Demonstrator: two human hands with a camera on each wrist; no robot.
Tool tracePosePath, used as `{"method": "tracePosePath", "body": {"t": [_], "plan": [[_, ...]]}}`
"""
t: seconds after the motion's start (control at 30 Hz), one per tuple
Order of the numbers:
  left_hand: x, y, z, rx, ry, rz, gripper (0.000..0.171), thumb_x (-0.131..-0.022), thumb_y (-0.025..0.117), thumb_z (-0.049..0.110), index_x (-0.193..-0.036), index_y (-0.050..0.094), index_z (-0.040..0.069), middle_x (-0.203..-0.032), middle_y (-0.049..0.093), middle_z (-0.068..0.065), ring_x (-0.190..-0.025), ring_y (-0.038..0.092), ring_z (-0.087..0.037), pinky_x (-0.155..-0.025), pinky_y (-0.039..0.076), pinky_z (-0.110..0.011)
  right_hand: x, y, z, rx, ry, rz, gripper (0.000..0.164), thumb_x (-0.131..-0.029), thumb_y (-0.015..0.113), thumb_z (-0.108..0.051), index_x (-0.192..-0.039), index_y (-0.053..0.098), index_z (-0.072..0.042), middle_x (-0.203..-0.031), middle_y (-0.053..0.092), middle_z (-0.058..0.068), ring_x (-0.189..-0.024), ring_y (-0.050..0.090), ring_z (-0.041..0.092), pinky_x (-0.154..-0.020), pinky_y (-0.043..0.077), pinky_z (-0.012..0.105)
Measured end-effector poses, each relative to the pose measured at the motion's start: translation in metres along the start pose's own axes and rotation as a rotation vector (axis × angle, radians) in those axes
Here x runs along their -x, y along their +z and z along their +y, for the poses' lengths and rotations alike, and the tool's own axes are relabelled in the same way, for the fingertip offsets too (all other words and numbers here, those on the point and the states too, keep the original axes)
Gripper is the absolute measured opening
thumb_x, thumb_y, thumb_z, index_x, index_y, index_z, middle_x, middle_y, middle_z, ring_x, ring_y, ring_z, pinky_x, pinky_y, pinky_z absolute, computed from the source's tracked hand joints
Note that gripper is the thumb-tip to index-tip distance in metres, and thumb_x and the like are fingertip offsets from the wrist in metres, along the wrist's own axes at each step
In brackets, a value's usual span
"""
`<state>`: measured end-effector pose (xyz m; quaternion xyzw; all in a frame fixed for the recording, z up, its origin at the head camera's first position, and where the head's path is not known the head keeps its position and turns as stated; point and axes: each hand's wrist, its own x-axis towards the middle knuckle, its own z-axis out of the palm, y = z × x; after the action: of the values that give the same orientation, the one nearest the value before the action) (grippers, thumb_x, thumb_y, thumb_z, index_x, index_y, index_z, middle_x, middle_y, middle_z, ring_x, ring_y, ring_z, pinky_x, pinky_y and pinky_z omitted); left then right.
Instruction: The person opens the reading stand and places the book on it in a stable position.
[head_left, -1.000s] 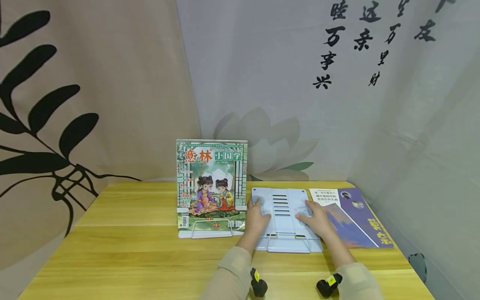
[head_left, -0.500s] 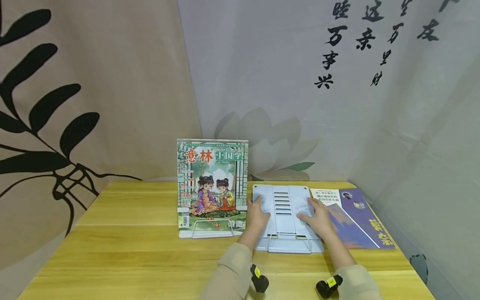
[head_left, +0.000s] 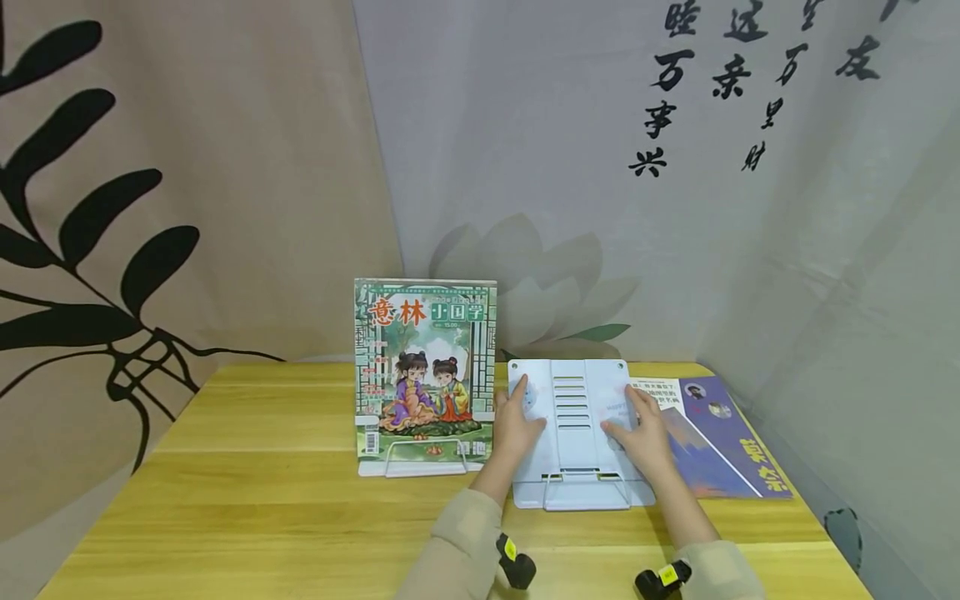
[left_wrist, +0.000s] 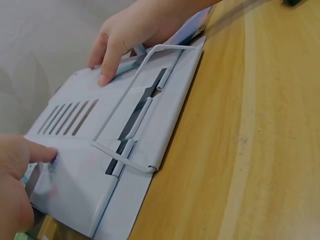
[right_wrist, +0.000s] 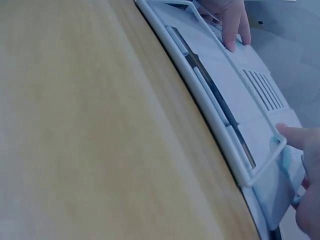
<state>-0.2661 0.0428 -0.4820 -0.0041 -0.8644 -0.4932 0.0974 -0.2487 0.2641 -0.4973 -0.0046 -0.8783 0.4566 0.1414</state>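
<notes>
Main risk, I'd say: if one hand pulls harder than the other, the white flat-panelled stand w/ slots down its middle could twist or skid on the yellow wood-grain table, b/c it's only gripped by its two side edges. The left hand is v. near the green illustrated magazine propped on its own white stand, so a sideways bump might topple that; on the other side, the flat purple-and-white booklet could get snagged. A jolt might also shift the thin white wire loop at the front. Slotted stand's btw magazine & booklet, base on the table, panel tilted back. Left hand and right hand approx. mirror each other, forearms in from the near side, thumbs on the front face, other fingers round the edges, pinching the panel; can't tell how far they reach behind.
</notes>
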Motion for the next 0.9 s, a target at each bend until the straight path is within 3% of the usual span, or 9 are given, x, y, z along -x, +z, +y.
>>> {"method": "tracePosePath", "body": {"t": [0.17,0.27,0.37,0.47,0.6,0.8,0.9], "plan": [[0.004,-0.001,0.001,0.046,0.045,0.01,0.089,-0.067,0.083,0.001,-0.145,0.044,0.018,-0.121,0.045,-0.02,-0.097,0.055,-0.03,-0.081,0.052,-0.04,0.005,-0.002,-0.003,-0.042,-0.051,0.07,0.081,-0.079,0.078,-0.004,-0.146,0.033,0.004,-0.146,0.028,0.023,-0.124,0.039,0.04,-0.1,0.038,0.049],[0.007,-0.003,0.001,0.085,0.089,0.017,0.089,-0.068,0.082,-0.002,-0.146,0.044,0.018,-0.119,0.046,-0.016,-0.095,0.054,-0.026,-0.081,0.051,-0.037,0.008,-0.005,-0.006,-0.038,-0.084,0.109,0.079,-0.079,0.077,-0.002,-0.146,0.034,0.002,-0.143,0.031,0.022,-0.1,0.049,0.035,-0.084,0.046,0.034],[0.009,-0.006,0.002,0.104,0.137,0.012,0.09,-0.069,0.082,-0.002,-0.147,0.042,0.02,-0.118,0.046,-0.014,-0.094,0.053,-0.024,-0.081,0.051,-0.036,0.011,-0.008,-0.008,-0.04,-0.121,0.146,0.078,-0.079,0.076,0.002,-0.146,0.035,0.001,-0.14,0.034,0.022,-0.081,0.049,0.028,-0.07,0.042,0.017],[0.012,-0.009,0.002,0.105,0.186,0.005,0.092,-0.071,0.081,0.0,-0.148,0.039,0.023,-0.118,0.046,-0.013,-0.094,0.053,-0.023,-0.082,0.051,-0.036,0.012,-0.012,-0.011,-0.052,-0.169,0.176,0.079,-0.077,0.076,0.006,-0.145,0.037,0.001,-0.137,0.036,0.023,-0.085,0.049,0.026,-0.069,0.038,0.009],[0.016,-0.015,0.003,0.118,0.244,-0.004,0.091,-0.074,0.08,0.001,-0.149,0.036,0.028,-0.119,0.047,-0.013,-0.094,0.055,-0.023,-0.082,0.052,-0.035,0.016,-0.017,-0.014,-0.049,-0.22,0.203,0.081,-0.075,0.077,0.008,-0.145,0.037,-0.001,-0.133,0.039,0.024,-0.095,0.045,0.022,-0.073,0.037,0.01],[0.019,-0.022,0.002,0.141,0.281,-0.036,0.089,-0.079,0.075,0.001,-0.149,0.032,0.035,-0.133,0.045,-0.012,-0.111,0.054,-0.026,-0.089,0.049,-0.036,0.021,-0.022,-0.019,-0.005,-0.255,0.212,0.085,-0.074,0.078,0.006,-0.147,0.036,-0.007,-0.133,0.039,0.022,-0.089,0.045,0.02,-0.07,0.039,0.015],[0.019,-0.025,0.001,0.145,0.297,-0.038,0.088,-0.08,0.074,0.001,-0.149,0.032,0.036,-0.132,0.046,-0.012,-0.113,0.054,-0.026,-0.089,0.049,-0.034,0.021,-0.023,-0.02,-0.005,-0.263,0.201,0.086,-0.075,0.078,0.005,-0.148,0.035,-0.008,-0.133,0.039,0.022,-0.088,0.046,0.02,-0.071,0.04,0.016]]}}
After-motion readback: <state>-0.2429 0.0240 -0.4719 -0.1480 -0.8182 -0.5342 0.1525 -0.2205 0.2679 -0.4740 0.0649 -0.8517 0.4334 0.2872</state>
